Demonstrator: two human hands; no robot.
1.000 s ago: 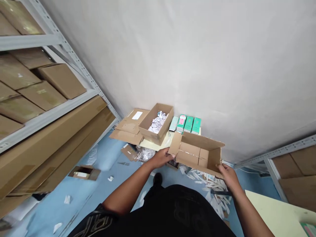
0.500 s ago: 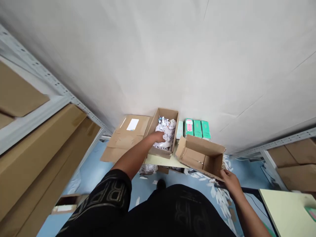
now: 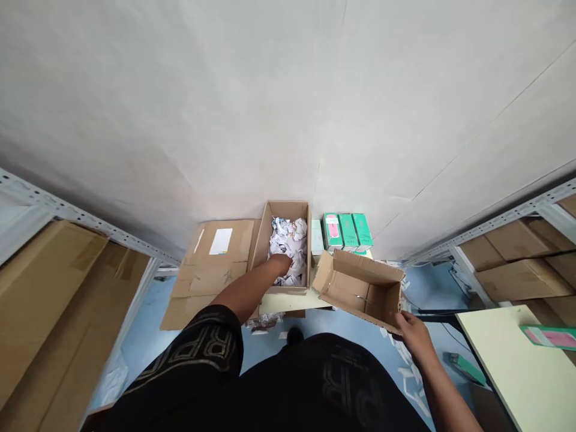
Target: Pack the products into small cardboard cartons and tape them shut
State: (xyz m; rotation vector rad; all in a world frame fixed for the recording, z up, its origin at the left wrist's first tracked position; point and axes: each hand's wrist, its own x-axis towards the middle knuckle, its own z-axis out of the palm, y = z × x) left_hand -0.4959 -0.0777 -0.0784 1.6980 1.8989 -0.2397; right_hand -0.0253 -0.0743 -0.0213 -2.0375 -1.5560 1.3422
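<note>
My left hand (image 3: 279, 263) reaches down into an open cardboard box (image 3: 260, 246) full of crumpled white paper (image 3: 289, 237); its fingers are buried in the paper and hidden. My right hand (image 3: 410, 331) grips the near corner of an empty open cardboard box (image 3: 360, 288), holding it tilted in the air just right of the paper box. The paper box stands on a small pale table (image 3: 288, 302) against the wall.
Several green cartons (image 3: 346, 230) stand upright by the wall behind the empty box. Flattened cardboard (image 3: 211, 264) lies left of the paper box. Metal shelving with big cartons (image 3: 49, 288) lines the left; more shelving (image 3: 517, 264) and a pale table (image 3: 517, 360) are at right. Paper scraps litter the blue floor.
My left hand let go of the empty box and moved left into the box of crumpled paper. The right hand alone now holds the empty box. The view swung right.
</note>
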